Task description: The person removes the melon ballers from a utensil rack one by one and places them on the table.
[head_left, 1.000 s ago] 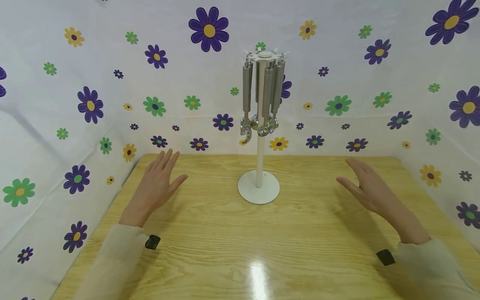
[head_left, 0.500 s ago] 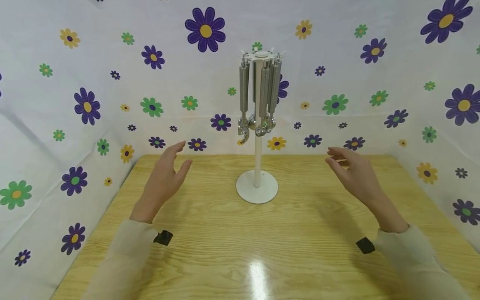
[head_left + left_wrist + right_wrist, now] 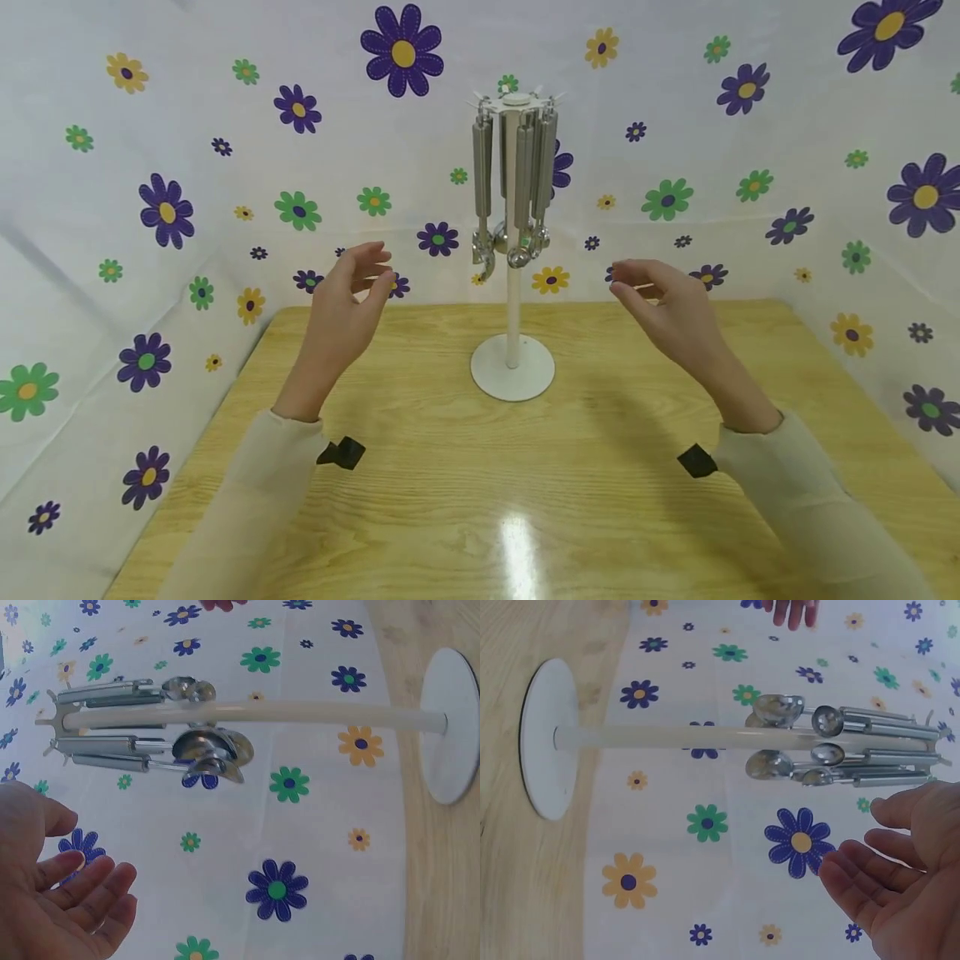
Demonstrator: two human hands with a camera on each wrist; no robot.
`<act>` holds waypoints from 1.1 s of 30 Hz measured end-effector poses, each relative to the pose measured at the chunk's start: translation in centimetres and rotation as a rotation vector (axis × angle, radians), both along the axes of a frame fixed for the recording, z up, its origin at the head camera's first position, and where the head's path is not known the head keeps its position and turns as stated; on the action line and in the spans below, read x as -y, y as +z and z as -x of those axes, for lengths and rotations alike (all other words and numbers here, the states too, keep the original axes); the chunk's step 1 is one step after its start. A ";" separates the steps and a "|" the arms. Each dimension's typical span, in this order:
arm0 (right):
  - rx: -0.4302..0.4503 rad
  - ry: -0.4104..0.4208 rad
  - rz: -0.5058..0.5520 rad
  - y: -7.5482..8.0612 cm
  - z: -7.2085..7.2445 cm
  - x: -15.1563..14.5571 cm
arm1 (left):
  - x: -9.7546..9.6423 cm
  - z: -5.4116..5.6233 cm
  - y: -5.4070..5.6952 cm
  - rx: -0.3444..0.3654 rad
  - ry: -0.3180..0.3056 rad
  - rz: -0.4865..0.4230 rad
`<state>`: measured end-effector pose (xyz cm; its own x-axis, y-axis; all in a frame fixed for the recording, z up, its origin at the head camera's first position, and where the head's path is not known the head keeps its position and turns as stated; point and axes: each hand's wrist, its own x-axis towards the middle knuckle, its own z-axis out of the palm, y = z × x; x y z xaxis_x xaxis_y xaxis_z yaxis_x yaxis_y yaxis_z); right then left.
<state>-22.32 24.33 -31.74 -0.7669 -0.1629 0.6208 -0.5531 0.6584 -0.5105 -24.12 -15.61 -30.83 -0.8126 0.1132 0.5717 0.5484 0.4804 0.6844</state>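
Note:
A white stand with a round base (image 3: 513, 382) and a hooked top rises from the table in the head view. Several metal scoops (image 3: 517, 257) hang from its hooks by long grey handles (image 3: 482, 171). My left hand (image 3: 345, 312) hovers left of the stand, fingers loosely bent and apart from it. On the other side my right hand (image 3: 671, 312) is raised, its fingers also relaxed, touching nothing. Both wrist views show the palms facing the stand, with bare space between the hands and the hanging scoops (image 3: 206, 750).
The wooden table (image 3: 450, 483) spreads beneath the stand and both arms. White cloth (image 3: 330, 167) printed with flowers forms walls at the back and on both sides. A black square piece (image 3: 349, 452) sits at the left cuff, and a similar black piece (image 3: 697, 460) at the right.
Both hands have risen and moved inward towards the stand, and their straight fingers have bent loosely. The head view has shifted slightly; the stand has stayed in place.

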 end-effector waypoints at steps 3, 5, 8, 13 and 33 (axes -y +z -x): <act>0.002 0.022 0.030 1.1 0.5 1.0 | -1.6 -0.1 1.5 0.000 -0.003 -0.051; 0.010 0.038 0.051 1.8 0.8 1.7 | -2.7 0.0 2.6 -0.012 -0.013 -0.074; 0.017 0.068 0.091 3.0 1.0 3.0 | -4.0 0.2 4.1 -0.042 -0.023 -0.088; 0.009 0.100 0.158 4.6 1.6 5.4 | -5.3 0.6 6.4 -0.098 -0.030 -0.100; -0.090 0.136 0.337 7.7 3.2 9.8 | -11.0 2.5 12.7 -0.052 -0.062 -0.238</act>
